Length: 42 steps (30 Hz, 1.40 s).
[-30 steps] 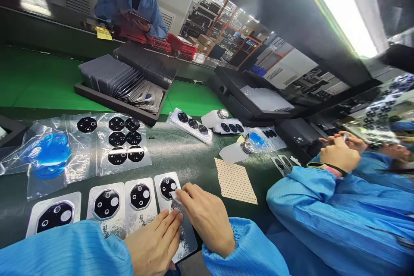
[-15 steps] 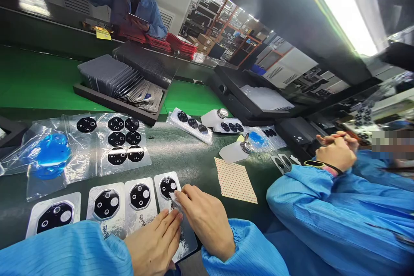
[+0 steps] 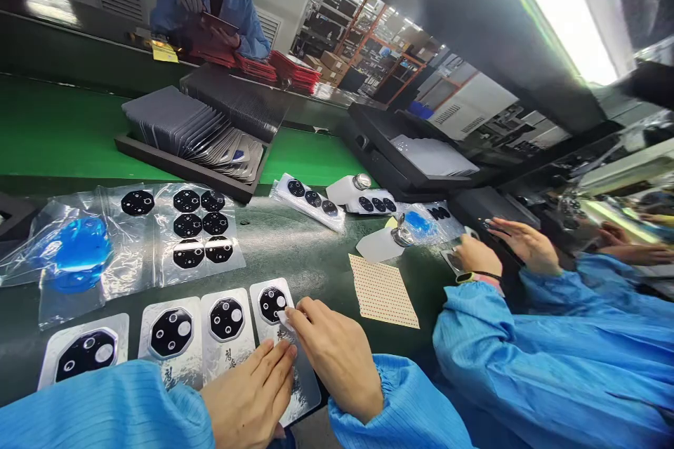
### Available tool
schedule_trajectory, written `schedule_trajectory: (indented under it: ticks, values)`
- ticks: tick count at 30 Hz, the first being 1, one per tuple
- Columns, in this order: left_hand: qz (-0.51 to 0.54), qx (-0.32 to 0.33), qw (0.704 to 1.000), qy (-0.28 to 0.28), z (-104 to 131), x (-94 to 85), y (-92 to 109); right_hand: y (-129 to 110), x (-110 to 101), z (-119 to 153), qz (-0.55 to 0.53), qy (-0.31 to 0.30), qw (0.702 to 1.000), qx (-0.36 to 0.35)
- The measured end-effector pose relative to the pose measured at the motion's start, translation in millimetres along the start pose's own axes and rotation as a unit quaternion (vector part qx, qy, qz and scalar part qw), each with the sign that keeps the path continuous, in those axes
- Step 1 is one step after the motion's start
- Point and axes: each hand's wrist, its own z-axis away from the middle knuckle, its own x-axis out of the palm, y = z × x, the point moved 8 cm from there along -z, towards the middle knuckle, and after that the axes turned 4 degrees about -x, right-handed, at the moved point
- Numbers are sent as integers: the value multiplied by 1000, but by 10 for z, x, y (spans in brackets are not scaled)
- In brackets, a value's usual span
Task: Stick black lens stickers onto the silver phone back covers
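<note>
Flat on the lower part of a silver phone back cover (image 3: 305,403), with its fingers stretched out, rests my left hand (image 3: 251,393). That cover carries a black eight-sided camera plate (image 3: 268,303) at its upper end. My right hand (image 3: 334,354) pinches a small white wipe (image 3: 285,320) against the lower right edge of this plate. Its fingertips partly hide the wipe. To the left lie several similar silver covers with black camera plates, including one cover (image 3: 245,295) right beside it. My left sleeve hides parts of these.
Beyond my hands are a clear sheet of black stickers (image 3: 167,230), a blue disc in plastic (image 3: 81,252), a dotted beige sheet (image 3: 387,295) and a white pump bottle (image 3: 379,245). Racks of grey panels (image 3: 168,119) stand behind. At right, a co-worker's hands (image 3: 479,256) reach over the bench.
My hands stay in nearly the same place on the cover. The co-worker's hands at right have moved apart, one reaching left to the bench. The person behind the glass has lowered an arm.
</note>
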Motion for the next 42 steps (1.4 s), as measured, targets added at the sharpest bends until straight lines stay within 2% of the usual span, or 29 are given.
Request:
schedule_trajectory:
  ticks: [6,15,21,24,26,30,32,34,36,38,42]
  values:
    - [2,26,1000,-3,1,0,13,-20,-21,-6,5,8,1000,-8]
    - [-2,22,1000,5,-7,-21,-5,-19,-6,-1,3,6,1000,-1]
    - [0,21,1000,-9,-17,-31,-13,151,-65,15,-60,30,997,31]
    - [-1,23,1000,-10,-25,-43,-11,435,-227,85,-85,65,991,78]
    - [-11,23,1000,-12,-20,-40,-11,745,-392,161,-70,96,986,119]
    - [-35,34,999,10,16,-36,-5,1575,-764,361,56,163,963,206]
    - [-44,37,998,30,29,-31,-13,1993,-852,431,111,160,952,234]
    - [-47,30,997,43,31,-18,-37,2326,-801,423,127,109,959,229]
    - [-46,21,998,48,29,-11,-59,2548,-707,389,132,66,965,218]
    - [-47,16,998,43,29,-11,-72,2662,-618,357,131,47,968,211]
    - [-58,31,998,22,24,-23,-66,2728,-497,413,125,34,969,212]
